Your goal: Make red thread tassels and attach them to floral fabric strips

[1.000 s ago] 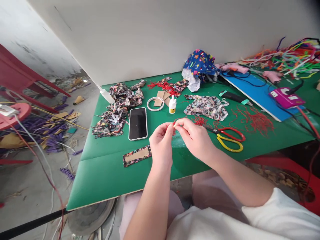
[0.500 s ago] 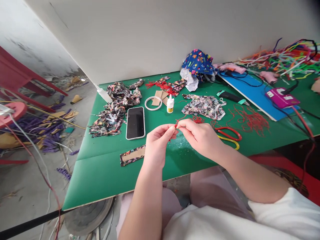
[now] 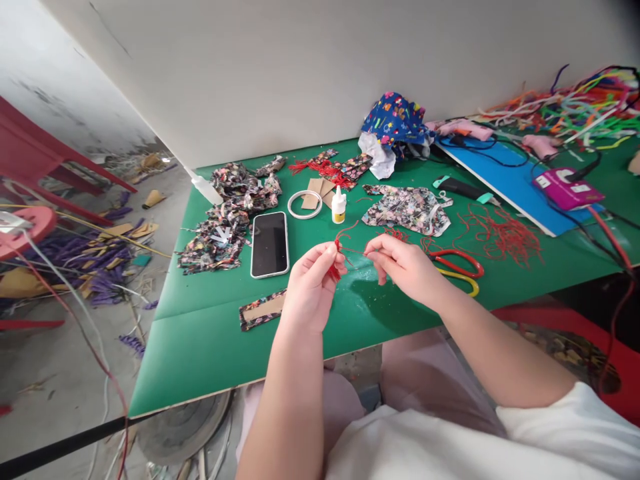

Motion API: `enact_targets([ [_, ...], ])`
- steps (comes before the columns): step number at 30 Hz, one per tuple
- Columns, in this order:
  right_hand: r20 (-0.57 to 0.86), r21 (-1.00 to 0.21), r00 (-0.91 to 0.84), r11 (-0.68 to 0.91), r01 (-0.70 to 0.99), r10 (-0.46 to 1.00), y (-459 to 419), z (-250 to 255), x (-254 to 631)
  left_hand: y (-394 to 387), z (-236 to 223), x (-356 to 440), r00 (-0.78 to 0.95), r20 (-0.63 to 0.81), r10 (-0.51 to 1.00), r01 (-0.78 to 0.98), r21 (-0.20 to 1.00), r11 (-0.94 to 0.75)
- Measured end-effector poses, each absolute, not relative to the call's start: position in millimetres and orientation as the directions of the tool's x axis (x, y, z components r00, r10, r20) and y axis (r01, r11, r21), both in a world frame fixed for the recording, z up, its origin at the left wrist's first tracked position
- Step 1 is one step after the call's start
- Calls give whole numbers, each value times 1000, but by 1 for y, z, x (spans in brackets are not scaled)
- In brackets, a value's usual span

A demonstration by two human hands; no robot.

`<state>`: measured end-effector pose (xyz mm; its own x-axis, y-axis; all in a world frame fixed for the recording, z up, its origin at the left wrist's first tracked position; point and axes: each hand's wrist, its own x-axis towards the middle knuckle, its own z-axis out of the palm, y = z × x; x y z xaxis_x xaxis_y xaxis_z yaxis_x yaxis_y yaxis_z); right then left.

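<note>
My left hand (image 3: 316, 277) pinches a small red thread tassel (image 3: 334, 271) above the green table. Loose thread ends stick up from its top. One red thread (image 3: 353, 251) runs from the tassel across to my right hand (image 3: 400, 263), whose thumb and forefinger are closed on its end. Under my left wrist lies a fabric-edged cardboard strip (image 3: 257, 312), partly covered. Red-and-yellow-handled scissors (image 3: 457, 263) rest beside my right hand. Behind the hands stand a small glue bottle (image 3: 339, 205) and a white ring (image 3: 305, 205).
A phone (image 3: 270, 244) and crumpled floral fabric (image 3: 245, 193) lie to the left. Floral cloth (image 3: 400, 207), a utility knife (image 3: 463, 190) and red thread scraps (image 3: 505, 237) are at right. Beyond are a blue board (image 3: 500, 180), a purple power adapter (image 3: 567, 189) and cords.
My hands have moved apart, the right one pulling a red thread out to the right. The tassel in my left hand now shows more clearly.
</note>
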<state>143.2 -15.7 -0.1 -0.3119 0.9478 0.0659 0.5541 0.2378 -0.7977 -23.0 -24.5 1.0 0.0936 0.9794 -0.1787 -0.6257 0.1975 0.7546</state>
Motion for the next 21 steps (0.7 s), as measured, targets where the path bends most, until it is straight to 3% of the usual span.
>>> enact_targets([
  [6,98,-885,-170,164,435,981,-15,-5,151,-24,0,-27,81,-189,979,-652,733,196],
  [10,119,-936,-254,194,293,960,-15,1,134,-25,-2,-27,77,-191,979,-595,779,199],
  [13,58,-969,-311,129,212,949,-13,0,119,-26,-3,-27,82,-169,982,-541,820,186],
  [21,38,-998,-274,51,41,961,-10,-4,111,-27,-6,-31,85,-161,983,-516,837,182],
])
